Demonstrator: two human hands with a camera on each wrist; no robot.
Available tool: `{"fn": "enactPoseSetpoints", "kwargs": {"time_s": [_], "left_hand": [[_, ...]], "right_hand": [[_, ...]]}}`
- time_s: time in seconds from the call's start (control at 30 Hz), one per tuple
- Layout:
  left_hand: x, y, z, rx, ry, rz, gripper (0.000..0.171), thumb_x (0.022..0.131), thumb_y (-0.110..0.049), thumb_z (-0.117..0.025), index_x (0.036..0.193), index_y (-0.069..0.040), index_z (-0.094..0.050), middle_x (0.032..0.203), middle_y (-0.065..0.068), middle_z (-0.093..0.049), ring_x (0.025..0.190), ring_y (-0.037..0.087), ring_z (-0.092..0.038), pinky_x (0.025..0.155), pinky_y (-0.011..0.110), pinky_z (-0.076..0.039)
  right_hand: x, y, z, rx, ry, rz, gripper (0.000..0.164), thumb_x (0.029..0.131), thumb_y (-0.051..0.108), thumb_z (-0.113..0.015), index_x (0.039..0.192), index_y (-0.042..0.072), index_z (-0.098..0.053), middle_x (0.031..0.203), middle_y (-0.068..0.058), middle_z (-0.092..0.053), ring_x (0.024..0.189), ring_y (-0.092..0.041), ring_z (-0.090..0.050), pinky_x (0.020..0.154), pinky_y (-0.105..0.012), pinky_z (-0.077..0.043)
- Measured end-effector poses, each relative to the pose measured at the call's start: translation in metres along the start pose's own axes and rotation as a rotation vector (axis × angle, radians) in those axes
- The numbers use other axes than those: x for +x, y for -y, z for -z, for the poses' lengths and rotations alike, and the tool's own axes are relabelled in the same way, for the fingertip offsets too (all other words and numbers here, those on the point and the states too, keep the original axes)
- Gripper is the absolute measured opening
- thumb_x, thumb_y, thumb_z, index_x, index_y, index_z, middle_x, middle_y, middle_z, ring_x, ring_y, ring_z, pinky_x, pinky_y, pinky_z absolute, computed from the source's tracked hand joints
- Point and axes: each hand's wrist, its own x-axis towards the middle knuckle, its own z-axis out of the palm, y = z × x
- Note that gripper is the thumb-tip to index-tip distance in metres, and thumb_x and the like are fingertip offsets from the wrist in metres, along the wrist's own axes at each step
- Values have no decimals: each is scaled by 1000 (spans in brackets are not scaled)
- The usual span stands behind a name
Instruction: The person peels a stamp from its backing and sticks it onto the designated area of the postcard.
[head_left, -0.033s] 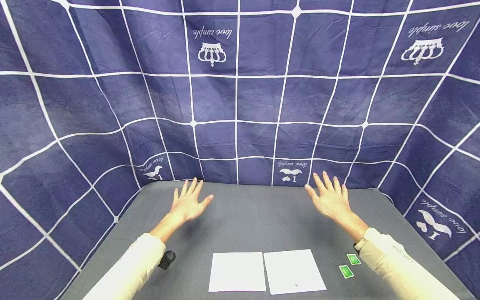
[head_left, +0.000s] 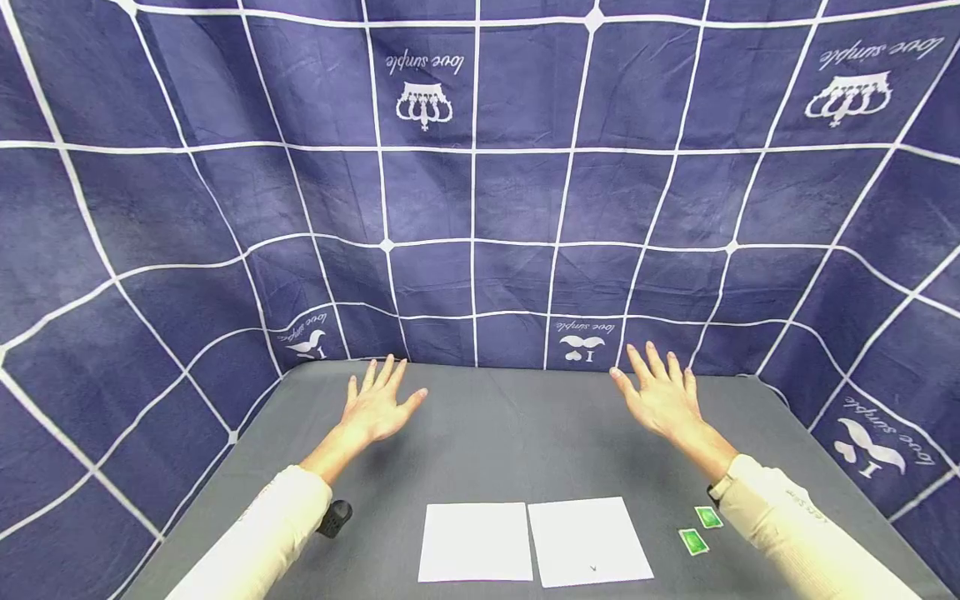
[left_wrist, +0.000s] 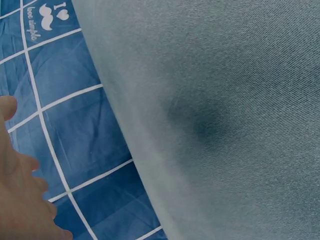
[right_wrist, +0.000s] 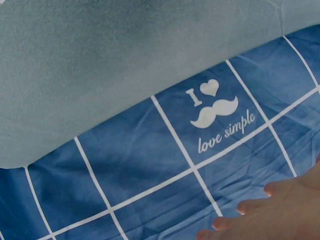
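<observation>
Got two white sheets [head_left: 476, 542] side by side on the grey bench [head_left: 495, 446], small dark mark [head_left: 593, 568] on the right one. See two green cards [head_left: 693, 542] to their right, near right sleeve [head_left: 795, 525]; black object [head_left: 336, 518] by left sleeve [head_left: 262, 529]. Have left hand [head_left: 375, 412] and right hand [head_left: 663, 404] well apart beyond the sheets, fingers straight and spread. Facing blue gridded cloth [head_left: 517, 200].

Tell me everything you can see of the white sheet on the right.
The right white sheet is a four-sided piece that looks like paper, with one small dark v-shaped mark toward its near edge. It lies flat on the grey surface, turned slightly askew, with a narrow gap between it and the left white sheet. Neither the left hand nor the right hand touches it.
</observation>
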Motion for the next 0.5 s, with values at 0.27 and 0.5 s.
{"fn": "enactPoseSetpoints", "kwargs": {"time_s": [0.27,0.5], "left_hand": [[2,-1,-3,4,-8,1,74,97,-52,-40,150,-4,-23,156,19,-14,141,41,-1,106,62,5],[4,1,-3,1,-4,-10,75,97,-54,-39,151,-5,-21,156,19,-13,142,40,0,106,62,4]], "right_hand": [[-1,-3,-3,3,20,-14,75,98,60,-22,151,7,-21,154,-25,-9,136,-54,-1,104,-65,3],[-3,-5,-3,-10,-10,-10,72,99,57,-26,151,8,-23,154,-26,-11,136,-54,-1,104,-65,3]]}}
